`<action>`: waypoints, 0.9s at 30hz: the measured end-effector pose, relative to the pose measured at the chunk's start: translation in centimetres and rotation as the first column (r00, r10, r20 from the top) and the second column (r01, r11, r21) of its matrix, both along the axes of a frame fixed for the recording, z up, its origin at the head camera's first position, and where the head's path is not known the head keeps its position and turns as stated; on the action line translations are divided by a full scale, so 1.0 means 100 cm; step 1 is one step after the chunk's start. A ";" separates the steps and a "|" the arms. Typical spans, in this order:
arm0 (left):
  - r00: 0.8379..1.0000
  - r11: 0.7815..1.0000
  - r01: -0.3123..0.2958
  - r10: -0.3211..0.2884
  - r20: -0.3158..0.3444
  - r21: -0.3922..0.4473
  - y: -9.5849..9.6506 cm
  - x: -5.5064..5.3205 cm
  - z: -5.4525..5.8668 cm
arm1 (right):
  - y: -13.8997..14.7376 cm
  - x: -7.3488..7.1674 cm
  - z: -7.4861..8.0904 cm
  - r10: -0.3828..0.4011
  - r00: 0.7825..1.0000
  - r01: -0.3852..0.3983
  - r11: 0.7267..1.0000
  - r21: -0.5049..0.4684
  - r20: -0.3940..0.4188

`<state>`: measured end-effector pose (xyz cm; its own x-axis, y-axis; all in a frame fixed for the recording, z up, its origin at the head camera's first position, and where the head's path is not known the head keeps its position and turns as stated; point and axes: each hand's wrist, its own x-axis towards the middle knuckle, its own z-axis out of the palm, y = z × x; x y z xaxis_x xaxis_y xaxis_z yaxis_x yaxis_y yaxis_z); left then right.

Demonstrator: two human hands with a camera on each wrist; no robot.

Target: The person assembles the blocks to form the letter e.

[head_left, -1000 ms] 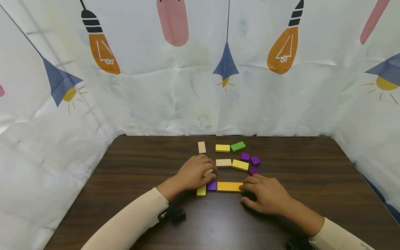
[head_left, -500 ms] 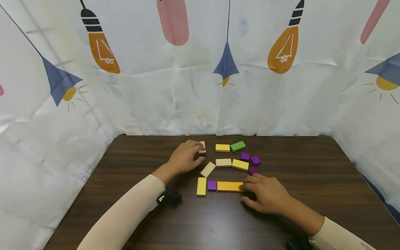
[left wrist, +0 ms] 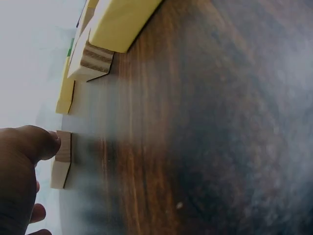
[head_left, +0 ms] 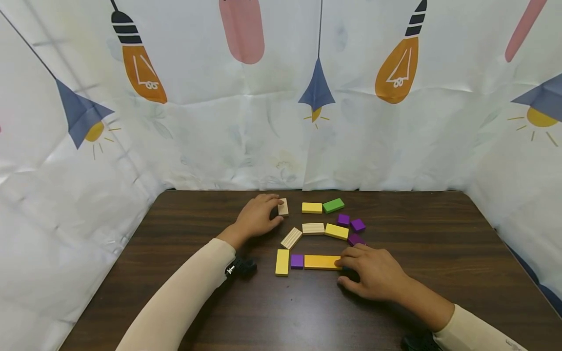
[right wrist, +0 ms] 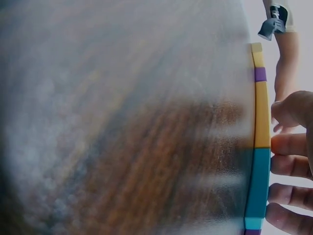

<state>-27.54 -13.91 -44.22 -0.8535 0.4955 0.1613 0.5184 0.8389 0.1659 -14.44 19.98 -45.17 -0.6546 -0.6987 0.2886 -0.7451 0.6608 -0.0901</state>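
My left hand [head_left: 254, 216] is at the back, its fingers at the left edge of a plain wooden block [head_left: 283, 207]. In the left wrist view the thumb [left wrist: 44, 142] overlaps that block's end. My right hand [head_left: 375, 273] lies over the right end of a row of blocks. Its fingers, nearly straight, touch the far side of a teal block [right wrist: 259, 183], which the hand hides from the head view. Left of it in the row come an orange block [head_left: 320, 262], a purple block [head_left: 297, 262] and an upright-lying yellow block [head_left: 282, 263].
Behind the row, a slanted striped wooden block [head_left: 291, 238], a pale block [head_left: 313, 228] and a yellow block [head_left: 336, 231] form an arc, with several purple cubes [head_left: 344, 220] at its right. Farther back lie a yellow block [head_left: 311, 208] and a green block [head_left: 333, 205].
My left hand has left the slanted striped block, moving back to the plain wooden block at the rear. My right hand has stayed in place.
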 end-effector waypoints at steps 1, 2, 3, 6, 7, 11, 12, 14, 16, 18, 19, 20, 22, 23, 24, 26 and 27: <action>1.000 1.000 -0.003 0.003 0.009 0.000 0.000 -0.001 0.000 | 0.000 0.000 0.000 -0.001 1.000 0.001 1.000 0.000 -0.001; 1.000 1.000 -0.006 0.006 0.016 0.000 0.001 -0.002 -0.001 | 0.000 0.000 0.000 -0.005 1.000 0.005 1.000 0.001 -0.001; 1.000 1.000 -0.008 0.008 0.024 0.001 0.001 -0.002 -0.001 | 0.001 0.000 -0.001 -0.007 1.000 0.007 1.000 0.003 -0.001; 0.999 1.000 -0.016 0.016 0.035 -0.002 0.002 -0.004 -0.002 | 0.001 0.000 -0.001 -0.012 1.000 0.012 1.000 0.003 0.004; 0.999 1.000 -0.019 0.019 0.037 -0.003 0.002 -0.005 -0.003 | 0.001 0.000 -0.001 -0.013 1.000 0.013 1.000 0.003 0.004; 0.998 1.000 -0.030 0.030 0.056 -0.001 0.002 -0.007 -0.006 | 0.001 0.000 -0.001 -0.007 1.000 0.007 1.000 0.003 0.013; 0.998 1.000 -0.030 0.030 0.062 -0.001 0.002 -0.008 -0.007 | 0.001 0.000 -0.001 -0.008 1.000 0.007 1.000 0.004 0.014; 0.997 1.000 -0.029 0.029 0.070 0.000 0.002 -0.009 -0.007 | 0.001 0.000 -0.001 -0.007 1.000 0.007 1.000 0.005 0.015; 0.997 1.000 -0.026 0.025 0.073 0.002 0.002 -0.010 -0.007 | 0.001 -0.001 0.000 -0.007 1.000 0.007 1.000 0.007 0.008; 0.997 1.000 -0.022 0.022 0.072 0.003 0.002 -0.010 -0.006 | 0.001 -0.001 0.000 -0.002 1.000 0.002 1.000 0.005 -0.004; 0.997 1.000 -0.022 0.021 0.068 0.005 0.002 -0.011 -0.006 | 0.001 -0.002 0.000 0.000 1.000 0.000 1.000 0.004 -0.010; 0.998 1.000 -0.022 0.022 0.065 0.005 0.002 -0.011 -0.006 | 0.001 -0.002 0.000 0.001 1.000 -0.001 1.000 0.003 -0.015; 0.998 1.000 -0.025 0.024 0.055 0.007 0.001 -0.011 -0.006 | 0.001 -0.002 0.000 0.003 1.000 -0.003 1.000 0.001 -0.021; 0.998 1.000 -0.027 0.027 0.051 0.007 0.000 -0.011 -0.007 | 0.001 -0.001 0.000 0.004 1.000 -0.004 1.000 -0.001 -0.021; 0.998 1.000 -0.028 0.028 0.048 0.007 0.000 -0.012 -0.007 | 0.001 -0.001 0.000 0.006 1.000 -0.006 1.000 -0.003 -0.021; 0.999 1.000 -0.029 0.029 0.046 0.012 -0.001 -0.011 -0.007 | 0.001 -0.001 0.001 0.006 1.000 -0.006 1.000 -0.004 -0.018; 0.999 0.999 -0.029 0.028 0.045 0.017 -0.002 -0.011 -0.007 | 0.001 -0.001 0.001 0.007 1.000 -0.007 1.000 -0.005 -0.016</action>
